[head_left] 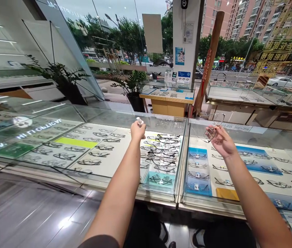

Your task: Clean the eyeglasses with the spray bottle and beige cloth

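My left hand is stretched out over the glass display case, its fingers wrapped round a small white bottle. Only the bottle's white top shows above the fist; the rest is hidden. To the right, my right hand pinches a pair of thin-rimmed eyeglasses and holds them up above the case, tilted, with one lens higher than the other. Beneath both hands, rows of eyeglasses lie under the glass, some on a teal card and some on blue cards.
The case runs left, where a yellow-green card lies among more frames. Beyond it stand a potted plant, a wooden display table, a leaning wooden post and another glass counter. Tall windows close off the back.
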The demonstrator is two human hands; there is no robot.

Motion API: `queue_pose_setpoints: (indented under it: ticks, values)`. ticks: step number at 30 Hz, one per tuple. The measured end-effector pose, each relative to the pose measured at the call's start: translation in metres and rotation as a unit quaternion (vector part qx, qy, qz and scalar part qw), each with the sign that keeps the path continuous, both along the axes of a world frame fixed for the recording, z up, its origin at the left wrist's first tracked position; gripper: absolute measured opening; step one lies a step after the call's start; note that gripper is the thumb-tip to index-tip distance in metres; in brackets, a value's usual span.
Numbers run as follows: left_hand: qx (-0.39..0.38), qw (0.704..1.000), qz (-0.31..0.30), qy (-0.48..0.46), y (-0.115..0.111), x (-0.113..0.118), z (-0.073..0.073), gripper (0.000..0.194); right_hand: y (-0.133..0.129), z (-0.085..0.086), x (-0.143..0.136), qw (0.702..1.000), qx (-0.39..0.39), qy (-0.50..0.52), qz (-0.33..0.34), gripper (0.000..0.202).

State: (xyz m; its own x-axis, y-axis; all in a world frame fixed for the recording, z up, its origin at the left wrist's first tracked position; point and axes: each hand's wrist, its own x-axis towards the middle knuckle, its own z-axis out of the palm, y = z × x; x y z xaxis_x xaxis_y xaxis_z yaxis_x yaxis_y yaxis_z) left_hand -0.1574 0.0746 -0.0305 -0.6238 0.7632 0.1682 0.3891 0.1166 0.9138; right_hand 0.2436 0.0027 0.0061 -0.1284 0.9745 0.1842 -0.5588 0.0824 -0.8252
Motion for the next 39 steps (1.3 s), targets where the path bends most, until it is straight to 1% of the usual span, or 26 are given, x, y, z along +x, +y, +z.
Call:
queue_pose_setpoints:
  ticks: [2, 4, 5, 7, 8, 10, 12, 15, 18, 21, 23, 27, 29, 30, 31, 34, 35, 37, 39]
  values:
    - [0.034, 0.999, -0.018, -0.016, 0.000, 0.005, 0.008, 0.011, -0.001, 0.001, -0.001, 1.000, 0.007, -0.001, 0.003, 0.035]
    - [0.066, 0.996, -0.048, -0.033, 0.000, 0.017, 0.018, 0.014, -0.002, 0.002, -0.002, 1.000, 0.013, 0.001, 0.004, 0.034]
    - [0.084, 0.993, -0.071, -0.046, -0.001, 0.025, 0.023, 0.017, -0.004, 0.003, -0.004, 1.000, 0.016, 0.003, 0.004, 0.034]
    - [0.131, 0.976, -0.146, -0.099, -0.007, 0.044, 0.033, 0.022, -0.007, 0.006, -0.007, 1.000, 0.023, 0.007, 0.002, 0.035]
    - [0.164, 0.953, -0.204, -0.149, -0.012, 0.054, 0.037, 0.025, -0.010, 0.008, -0.008, 1.000, 0.027, 0.009, 0.002, 0.036]
    - [0.204, 0.895, -0.319, -0.237, -0.026, 0.076, 0.043, 0.032, -0.014, 0.010, -0.011, 0.999, 0.031, 0.011, 0.002, 0.038]
    - [0.184, 0.852, -0.404, -0.277, -0.043, 0.096, 0.047, 0.036, -0.017, 0.012, -0.013, 0.999, 0.034, 0.004, 0.003, 0.038]
    - [0.125, 0.804, -0.506, -0.286, -0.068, 0.120, 0.050, 0.037, -0.021, 0.012, -0.016, 0.999, 0.036, -0.013, -0.001, 0.036]
    - [0.099, 0.783, -0.549, -0.276, -0.085, 0.134, 0.053, 0.041, -0.022, 0.012, -0.017, 0.999, 0.032, -0.020, -0.006, 0.035]
    - [0.057, 0.757, -0.577, -0.300, -0.093, 0.140, 0.056, 0.049, -0.023, 0.011, -0.019, 0.999, 0.028, -0.021, -0.007, 0.038]
    - [0.030, 0.728, -0.602, -0.326, -0.096, 0.142, 0.057, 0.050, -0.024, 0.010, -0.021, 0.999, 0.026, -0.025, -0.003, 0.039]
    - [0.000, 0.656, -0.643, -0.396, -0.099, 0.145, 0.058, 0.040, -0.026, 0.009, -0.024, 0.998, 0.031, -0.050, 0.016, 0.039]
    - [-0.006, 0.633, -0.650, -0.420, -0.101, 0.148, 0.058, 0.039, -0.027, 0.009, -0.026, 0.998, 0.029, -0.055, 0.022, 0.040]
    - [0.000, 0.633, -0.648, -0.425, -0.102, 0.150, 0.058, 0.042, -0.028, 0.009, -0.026, 0.998, 0.026, -0.054, 0.025, 0.041]
    - [0.011, 0.640, -0.641, -0.424, -0.102, 0.151, 0.058, 0.048, -0.029, 0.009, -0.028, 0.998, 0.022, -0.052, 0.027, 0.041]
    - [0.049, 0.688, -0.607, -0.395, -0.103, 0.155, 0.060, 0.072, -0.033, 0.009, -0.032, 0.998, 0.021, -0.052, 0.039, 0.042]
    - [0.056, 0.706, -0.597, -0.376, -0.102, 0.156, 0.060, 0.077, -0.035, 0.008, -0.034, 0.997, 0.022, -0.057, 0.044, 0.041]
    - [0.077, 0.753, -0.568, -0.325, -0.101, 0.158, 0.058, 0.082, -0.038, 0.007, -0.038, 0.996, 0.025, -0.072, 0.054, 0.040]
    - [0.115, 0.819, -0.508, -0.241, -0.100, 0.159, 0.053, 0.084, -0.043, 0.004, -0.044, 0.994, 0.029, -0.087, 0.066, 0.039]
